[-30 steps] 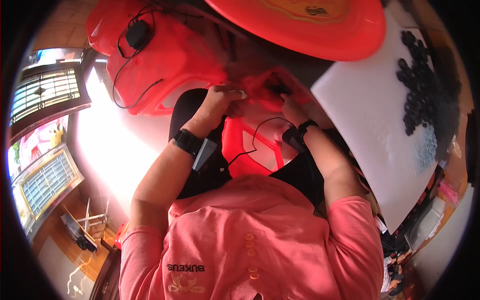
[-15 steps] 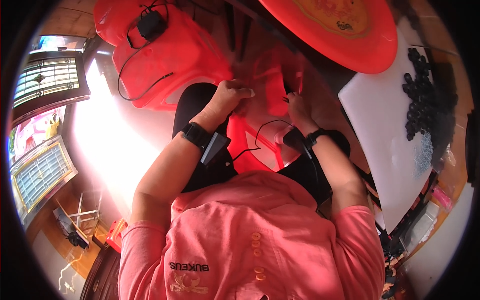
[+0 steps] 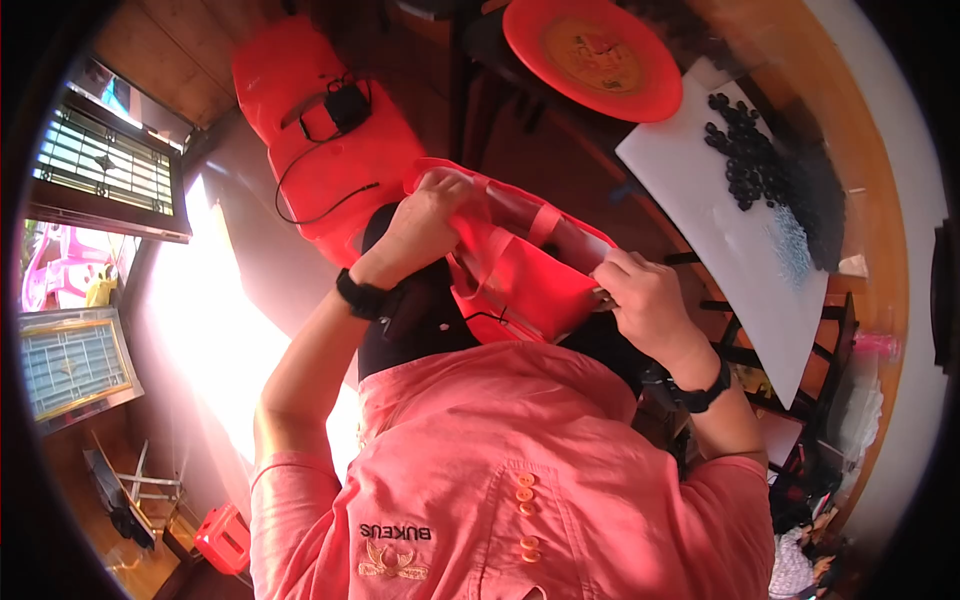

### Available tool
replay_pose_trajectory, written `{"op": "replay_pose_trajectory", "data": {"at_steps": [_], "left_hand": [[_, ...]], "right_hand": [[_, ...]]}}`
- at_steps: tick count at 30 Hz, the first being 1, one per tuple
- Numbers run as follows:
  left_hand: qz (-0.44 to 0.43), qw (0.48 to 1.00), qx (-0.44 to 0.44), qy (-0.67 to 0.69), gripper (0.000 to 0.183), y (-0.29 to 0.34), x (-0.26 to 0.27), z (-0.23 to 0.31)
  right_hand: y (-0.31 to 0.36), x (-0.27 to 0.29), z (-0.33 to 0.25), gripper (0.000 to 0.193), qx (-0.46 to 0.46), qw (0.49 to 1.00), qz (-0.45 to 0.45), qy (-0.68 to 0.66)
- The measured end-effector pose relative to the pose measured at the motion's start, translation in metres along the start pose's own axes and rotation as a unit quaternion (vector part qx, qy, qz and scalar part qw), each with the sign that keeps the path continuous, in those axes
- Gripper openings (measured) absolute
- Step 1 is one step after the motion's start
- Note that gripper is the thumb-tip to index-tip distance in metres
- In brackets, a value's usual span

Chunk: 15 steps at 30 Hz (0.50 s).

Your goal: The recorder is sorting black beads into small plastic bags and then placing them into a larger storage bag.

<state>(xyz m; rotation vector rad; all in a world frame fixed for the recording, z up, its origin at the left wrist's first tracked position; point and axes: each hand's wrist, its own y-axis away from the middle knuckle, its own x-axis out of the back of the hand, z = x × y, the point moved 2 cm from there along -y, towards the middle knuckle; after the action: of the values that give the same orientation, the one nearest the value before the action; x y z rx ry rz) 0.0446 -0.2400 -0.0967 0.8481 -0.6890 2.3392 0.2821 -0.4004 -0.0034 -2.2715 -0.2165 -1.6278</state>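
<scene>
A red tote bag (image 3: 540, 290) with strap handles lies over my lap, its mouth spread wide toward the far side. At the bag's left corner, my left hand (image 3: 425, 220) is closed on the rim. My right hand (image 3: 645, 305) pinches the bag's right corner between thumb and fingers. Between the two hands a red strap (image 3: 545, 225) crosses the opening, and a paler lining shows inside. What lies deeper in the bag is hidden. Each wrist wears a black band, and a thin dark cord shows below the bag.
Ahead on the left stands a red plastic chair (image 3: 340, 165) bearing a black adapter (image 3: 346, 105) with its cable. A round red tray (image 3: 595, 60) sits at the far right, beside a white board (image 3: 740, 270) with a cluster of black round pieces (image 3: 745, 150). A red stool (image 3: 224, 540) stands lower left.
The red bag has come up onto my lap and its mouth is spread. My right hand moved nearer and to the right; my left shifted slightly left. The view has turned slightly.
</scene>
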Motion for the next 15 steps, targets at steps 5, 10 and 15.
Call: {"op": "replay_pose_trajectory", "data": {"at_steps": [5,10,15], "left_hand": [[-0.022,0.995,-0.082,-0.052,0.026,0.031,0.067,0.049],[-0.074,0.958,-0.262,-0.089,0.021,0.065,0.115,0.156],[-0.128,0.936,-0.320,-0.073,0.023,0.090,0.098,0.175]], "right_hand": [[0.035,0.073,-0.046,0.026,0.007,0.997,0.040,-0.065],[0.106,0.104,-0.055,0.020,-0.105,0.968,-0.069,-0.217],[0.125,0.117,-0.063,0.029,-0.124,0.958,-0.111,-0.235]]}}
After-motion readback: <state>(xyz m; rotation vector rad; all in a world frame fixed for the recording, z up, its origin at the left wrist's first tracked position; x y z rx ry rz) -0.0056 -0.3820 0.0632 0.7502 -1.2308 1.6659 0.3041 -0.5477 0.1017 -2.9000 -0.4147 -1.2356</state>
